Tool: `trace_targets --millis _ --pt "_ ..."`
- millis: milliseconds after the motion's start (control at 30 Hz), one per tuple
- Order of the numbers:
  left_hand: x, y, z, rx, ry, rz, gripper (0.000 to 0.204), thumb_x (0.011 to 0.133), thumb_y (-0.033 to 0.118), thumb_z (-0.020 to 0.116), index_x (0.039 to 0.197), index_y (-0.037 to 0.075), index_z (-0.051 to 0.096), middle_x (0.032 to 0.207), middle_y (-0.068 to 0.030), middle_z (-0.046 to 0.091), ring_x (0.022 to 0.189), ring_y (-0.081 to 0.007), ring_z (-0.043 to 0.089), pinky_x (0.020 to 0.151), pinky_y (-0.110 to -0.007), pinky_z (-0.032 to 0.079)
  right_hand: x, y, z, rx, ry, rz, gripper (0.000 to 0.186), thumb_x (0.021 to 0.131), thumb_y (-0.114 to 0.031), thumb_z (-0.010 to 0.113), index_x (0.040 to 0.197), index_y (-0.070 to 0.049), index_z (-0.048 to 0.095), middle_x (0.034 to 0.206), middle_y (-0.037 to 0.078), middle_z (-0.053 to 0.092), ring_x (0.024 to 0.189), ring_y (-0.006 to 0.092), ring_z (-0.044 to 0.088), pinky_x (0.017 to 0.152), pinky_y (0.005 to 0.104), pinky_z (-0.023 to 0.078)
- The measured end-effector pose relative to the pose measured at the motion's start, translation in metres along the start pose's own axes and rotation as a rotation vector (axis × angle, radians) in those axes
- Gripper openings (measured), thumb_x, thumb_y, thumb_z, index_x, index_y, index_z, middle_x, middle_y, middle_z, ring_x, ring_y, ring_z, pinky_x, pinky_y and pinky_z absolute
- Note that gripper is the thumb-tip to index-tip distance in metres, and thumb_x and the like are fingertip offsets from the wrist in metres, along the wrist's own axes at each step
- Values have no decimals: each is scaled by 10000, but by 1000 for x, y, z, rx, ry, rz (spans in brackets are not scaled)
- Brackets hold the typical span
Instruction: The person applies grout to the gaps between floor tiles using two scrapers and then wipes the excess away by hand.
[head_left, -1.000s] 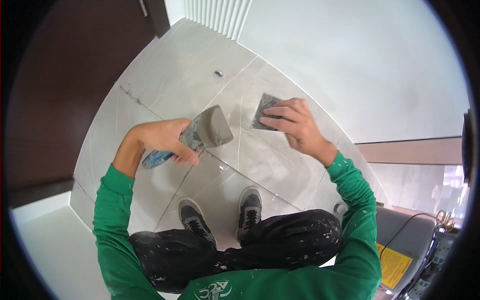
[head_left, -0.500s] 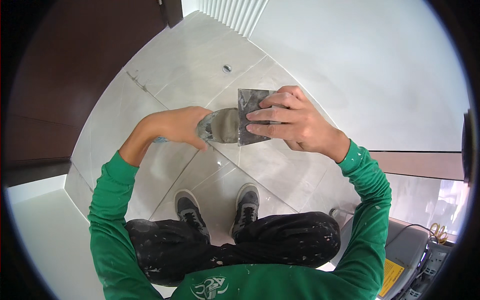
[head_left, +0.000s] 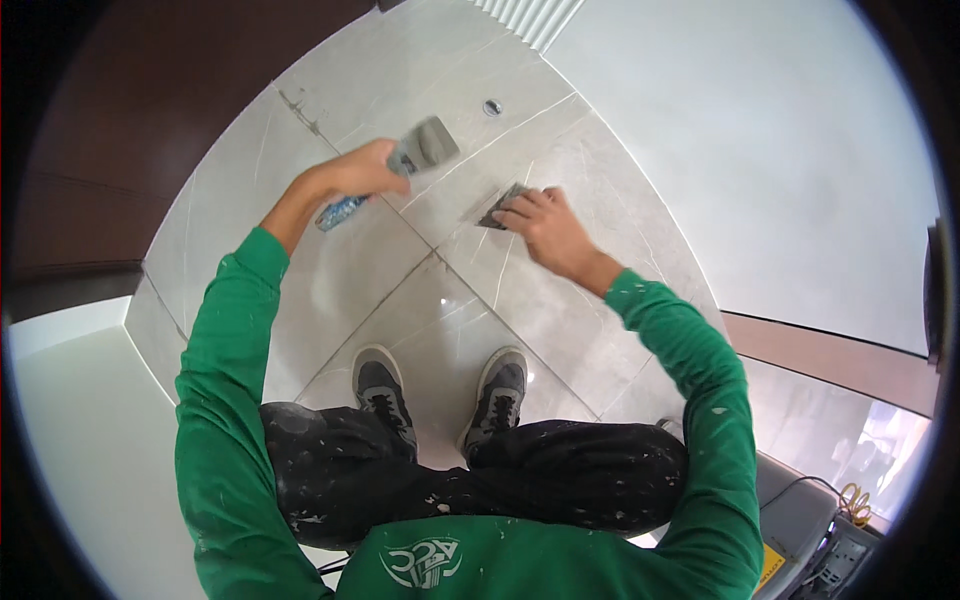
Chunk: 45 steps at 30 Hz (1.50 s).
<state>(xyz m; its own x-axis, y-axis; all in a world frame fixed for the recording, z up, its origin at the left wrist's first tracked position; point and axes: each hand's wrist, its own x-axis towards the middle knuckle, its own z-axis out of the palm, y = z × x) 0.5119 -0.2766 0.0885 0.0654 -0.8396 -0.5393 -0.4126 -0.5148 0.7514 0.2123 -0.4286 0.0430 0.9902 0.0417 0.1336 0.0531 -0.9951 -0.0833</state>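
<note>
My left hand (head_left: 366, 168) is closed round a putty knife (head_left: 430, 145) with a blue patterned handle. Grey paste coats its broad blade, which points away to the right above the floor. In my right hand (head_left: 548, 228) is a dark, flat square spreader (head_left: 500, 206), pinched between fingers and thumb. It is tilted and close to the tiles; whether its edge touches them I cannot tell. The two tools are apart. Between and below them, dark joints (head_left: 433, 250) cross the pale grey marbled floor tiles (head_left: 340, 260).
A round metal floor drain (head_left: 492, 108) lies beyond my hands. A dark brown door panel (head_left: 130, 120) stands at left, a white wall (head_left: 760, 150) at right. My shoes (head_left: 495, 395) are on the tiles. At lower right sits a grey case (head_left: 795, 505) with cables.
The tools have separated. My left hand has moved up and away with the putty knife; my right hand has lowered the spreader toward the floor. My view has shifted slightly.
</note>
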Motion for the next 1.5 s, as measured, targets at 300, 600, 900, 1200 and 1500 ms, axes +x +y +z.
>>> trace_targets --millis 300,600,900,1200,1500 --pt "15 -65 -22 -340 266 -48 263 780 172 722 927 63 534 709 -4 502 602 -99 473 555 -278 418 9 -44 123 -106 -51 3 424 887 -157 539 1296 -55 588 1171 51 574 1097 217 523 902 418 398" --pt "24 -76 -17 -283 240 -73 190 800 144 697 888 66 549 705 9 499 593 -92 477 538 -269 412 6 -47 150 -105 -105 43 531 881 -125 567 1407 -78 507 1304 63 538 1195 247 494 947 436 389" --pt "32 -89 -19 -307 225 -82 220 789 144 708 911 56 547 709 3 504 584 -96 481 524 -273 407 11 5 128 -4 -113 115 492 859 -106 587 1351 -97 577 1265 54 565 1175 245 498 953 444 379" --pt "27 -81 -19 -232 197 -101 200 809 121 639 961 46 532 717 5 504 559 -89 491 506 -270 432 -18 37 130 -34 -230 89 464 867 -135 582 1330 -128 593 1240 47 577 1152 228 515 941 441 391" --pt "34 -83 -17 -139 158 -56 300 801 125 659 1060 10 563 736 -14 521 557 -99 494 487 -285 438 -6 68 134 -30 -123 161 490 863 -94 585 1351 -144 578 1270 58 554 1180 242 502 945 438 386"
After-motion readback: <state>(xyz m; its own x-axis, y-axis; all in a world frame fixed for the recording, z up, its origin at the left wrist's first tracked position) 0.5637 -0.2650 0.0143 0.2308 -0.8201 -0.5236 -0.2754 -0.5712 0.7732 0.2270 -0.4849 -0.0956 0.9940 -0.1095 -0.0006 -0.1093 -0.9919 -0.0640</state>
